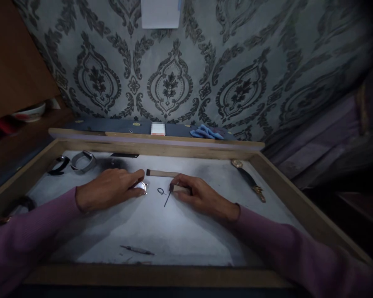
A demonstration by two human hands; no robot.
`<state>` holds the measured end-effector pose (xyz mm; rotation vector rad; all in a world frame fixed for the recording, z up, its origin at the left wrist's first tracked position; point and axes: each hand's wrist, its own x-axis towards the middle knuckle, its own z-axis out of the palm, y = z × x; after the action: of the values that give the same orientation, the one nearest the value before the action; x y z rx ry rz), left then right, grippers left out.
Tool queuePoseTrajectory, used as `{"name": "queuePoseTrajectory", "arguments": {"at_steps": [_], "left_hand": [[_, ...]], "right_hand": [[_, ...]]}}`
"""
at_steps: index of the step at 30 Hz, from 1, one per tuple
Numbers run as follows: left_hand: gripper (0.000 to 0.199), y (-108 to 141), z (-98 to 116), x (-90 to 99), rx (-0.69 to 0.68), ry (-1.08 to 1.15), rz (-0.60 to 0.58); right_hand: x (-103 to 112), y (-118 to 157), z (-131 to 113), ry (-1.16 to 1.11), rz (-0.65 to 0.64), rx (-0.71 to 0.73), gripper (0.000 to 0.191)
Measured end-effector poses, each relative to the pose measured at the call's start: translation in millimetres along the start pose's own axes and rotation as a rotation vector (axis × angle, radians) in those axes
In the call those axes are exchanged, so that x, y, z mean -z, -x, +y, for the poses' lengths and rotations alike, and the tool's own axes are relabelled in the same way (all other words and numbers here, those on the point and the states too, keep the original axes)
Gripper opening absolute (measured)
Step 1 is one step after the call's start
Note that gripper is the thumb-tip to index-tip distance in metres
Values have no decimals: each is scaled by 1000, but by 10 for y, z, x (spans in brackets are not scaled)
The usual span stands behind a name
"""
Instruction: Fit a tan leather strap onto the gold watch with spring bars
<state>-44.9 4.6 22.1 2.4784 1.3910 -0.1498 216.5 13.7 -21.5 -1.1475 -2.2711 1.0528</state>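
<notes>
My left hand (pixel 113 188) is closed around the edge of a round watch case (pixel 141 188) with a pale dial, whose right side shows past my fingers. My right hand (pixel 199 192) pinches a watch strap piece (pixel 176 188) with a dark end and a light brown underside; part of it is hidden in my grip. A thin dark strip (pixel 167 198) slants down from that end. Just left of it lies a small dark loop (pixel 161 191). Beyond both hands a second strap piece (pixel 161 173) lies flat. A slim metal spring bar tool (pixel 137 250) rests near the front edge.
A shallow wooden-rimmed tray (pixel 161 275) with a white base surrounds the work. On the left are a dark watch (pixel 59 164), a grey-banded one (pixel 83 161) and a dark strap (pixel 21 203). A gold watch (pixel 248 179) lies right. A blue cloth (pixel 207 132) sits behind the rim.
</notes>
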Motion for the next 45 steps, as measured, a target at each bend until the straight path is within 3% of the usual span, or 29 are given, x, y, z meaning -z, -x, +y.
{"name": "queuePoseTrajectory", "arguments": {"at_steps": [4, 7, 11, 13, 16, 25, 30, 37, 45], "left_hand": [[32, 13, 47, 50, 58, -49, 0], [25, 21, 113, 34, 91, -124, 73], [21, 68, 242, -81, -170, -174, 233], [31, 99, 308, -146, -292, -219, 248], [35, 118, 378, -210, -354, -270, 250], [36, 53, 439, -222, -330, -303, 159], [37, 93, 408, -227, -365, -153, 219], [23, 118, 288, -126, -334, 1, 419], [24, 101, 281, -116, -302, -24, 406]], "right_hand": [[5, -1, -1, 31, -10, -4, 14], [15, 0, -23, 32, -19, -3, 14], [27, 11, -43, 41, -24, 4, 13], [27, 23, -37, 44, -20, 9, 13], [23, 49, -17, 52, -11, 19, 14], [46, 154, 17, 62, -16, 34, 19], [66, 160, 8, 64, -36, 46, 23], [75, 141, -6, 102, -63, 30, 19], [77, 123, -20, 136, -98, 8, 22]]}}
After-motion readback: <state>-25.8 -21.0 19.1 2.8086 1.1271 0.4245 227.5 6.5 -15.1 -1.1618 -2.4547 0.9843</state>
